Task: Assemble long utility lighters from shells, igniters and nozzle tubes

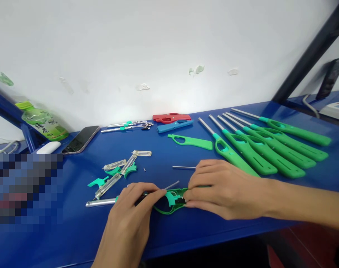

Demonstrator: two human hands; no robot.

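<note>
Near the front edge of the blue worktop (74,173), an open green lighter casing (165,213) is held in both hands: left hand (132,214) grasping its nozzle end, right hand (228,191) closed over its handle end, teal trigger (171,200) exposed between. Silver nozzle tube (101,203) projects left. Clear fuel tanks (110,184) lie just beyond; green lighters (265,167) lie side by side at right.
</note>
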